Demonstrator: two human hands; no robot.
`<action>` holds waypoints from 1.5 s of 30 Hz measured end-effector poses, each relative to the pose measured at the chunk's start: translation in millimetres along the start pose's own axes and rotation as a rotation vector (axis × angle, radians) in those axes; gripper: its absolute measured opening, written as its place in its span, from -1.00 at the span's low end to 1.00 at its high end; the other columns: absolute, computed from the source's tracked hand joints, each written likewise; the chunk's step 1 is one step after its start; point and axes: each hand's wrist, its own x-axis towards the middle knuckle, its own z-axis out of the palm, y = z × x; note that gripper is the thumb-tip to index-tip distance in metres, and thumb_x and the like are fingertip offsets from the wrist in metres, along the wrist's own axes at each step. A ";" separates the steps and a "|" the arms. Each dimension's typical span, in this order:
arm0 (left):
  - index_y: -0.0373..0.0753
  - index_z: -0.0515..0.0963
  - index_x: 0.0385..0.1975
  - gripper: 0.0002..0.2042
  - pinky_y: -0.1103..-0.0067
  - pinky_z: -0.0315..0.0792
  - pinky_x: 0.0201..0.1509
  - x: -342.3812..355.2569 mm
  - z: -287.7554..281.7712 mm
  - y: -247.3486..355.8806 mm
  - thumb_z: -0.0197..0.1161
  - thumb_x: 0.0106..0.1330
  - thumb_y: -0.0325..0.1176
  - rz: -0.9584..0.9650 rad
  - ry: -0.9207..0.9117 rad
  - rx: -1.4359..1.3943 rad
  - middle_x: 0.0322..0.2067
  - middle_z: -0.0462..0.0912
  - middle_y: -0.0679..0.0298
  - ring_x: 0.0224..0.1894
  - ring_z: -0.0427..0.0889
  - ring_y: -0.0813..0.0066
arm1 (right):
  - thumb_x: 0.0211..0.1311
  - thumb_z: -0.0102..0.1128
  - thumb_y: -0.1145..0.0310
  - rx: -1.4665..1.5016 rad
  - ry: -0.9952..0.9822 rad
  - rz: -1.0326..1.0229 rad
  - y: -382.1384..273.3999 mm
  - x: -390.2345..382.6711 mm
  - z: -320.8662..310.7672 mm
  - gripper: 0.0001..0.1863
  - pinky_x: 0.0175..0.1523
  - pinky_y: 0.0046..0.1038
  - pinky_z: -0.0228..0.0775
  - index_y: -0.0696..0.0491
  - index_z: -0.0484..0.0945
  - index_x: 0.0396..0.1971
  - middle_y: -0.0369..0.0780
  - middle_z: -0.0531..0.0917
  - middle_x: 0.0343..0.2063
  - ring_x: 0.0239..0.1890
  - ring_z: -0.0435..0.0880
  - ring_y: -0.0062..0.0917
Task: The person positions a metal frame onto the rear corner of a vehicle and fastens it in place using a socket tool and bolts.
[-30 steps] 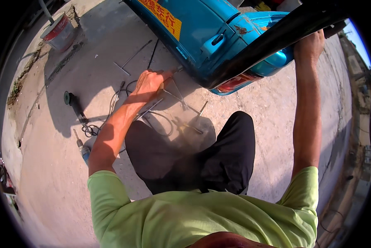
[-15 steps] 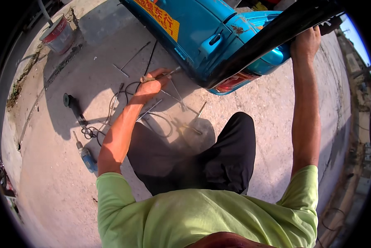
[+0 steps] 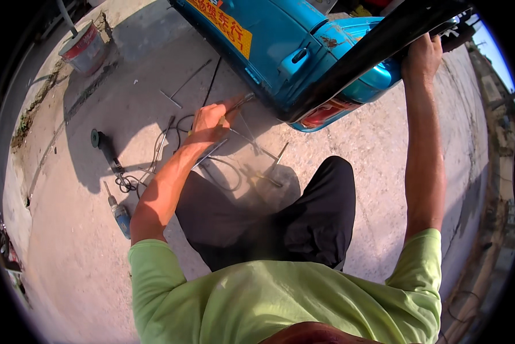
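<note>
Blue vehicle (image 3: 273, 41): left fingers (image 3: 228, 106) curled round tool (image 3: 247, 98) beside it; right fingers (image 3: 423, 47): grip unclear.

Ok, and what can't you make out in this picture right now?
All in the head view:
Tool in the left hand: handle mostly hidden by the fingers; whether its tip touches the blue vehicle is too small to tell.
Right hand: fingers partly hidden by the black bar.
Blue vehicle: cut off by the top edge.
Stick in the bucket: upper end cut off there too.
</note>
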 end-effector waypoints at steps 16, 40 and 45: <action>-0.16 0.59 -0.02 -0.82 0.63 -0.01 -0.68 15.2 4.7 -13.9 0.14 0.60 -0.24 -1.277 -0.169 -1.561 -0.67 0.34 0.44 -0.75 0.16 0.69 | 0.51 0.19 0.32 -0.039 -0.019 0.005 -8.3 -6.9 -5.8 -0.78 -0.06 -0.40 0.63 0.16 0.60 -0.06 -0.20 0.72 -0.25 -0.22 0.72 -0.47; -0.24 0.66 0.07 -0.72 0.52 0.48 -0.41 -8.1 6.9 1.7 0.34 0.40 -0.39 -0.807 -0.002 -0.692 -0.44 0.68 0.32 -0.52 0.58 0.51 | 0.49 0.22 0.24 -0.122 0.029 -0.023 -3.3 -9.3 -2.8 -0.67 -0.02 -0.42 0.62 0.17 0.60 0.05 -0.20 0.75 -0.19 -0.16 0.73 -0.43; -0.24 0.65 0.06 -0.76 0.61 0.17 -0.63 7.6 1.4 0.3 0.29 0.46 -0.36 -0.988 -0.133 -1.054 -0.59 0.49 0.42 -0.66 0.30 0.69 | 0.50 0.18 0.31 -0.066 -0.035 -0.015 -2.4 -3.6 -12.2 -0.75 -0.04 -0.39 0.63 0.16 0.59 0.00 -0.20 0.73 -0.24 -0.21 0.72 -0.46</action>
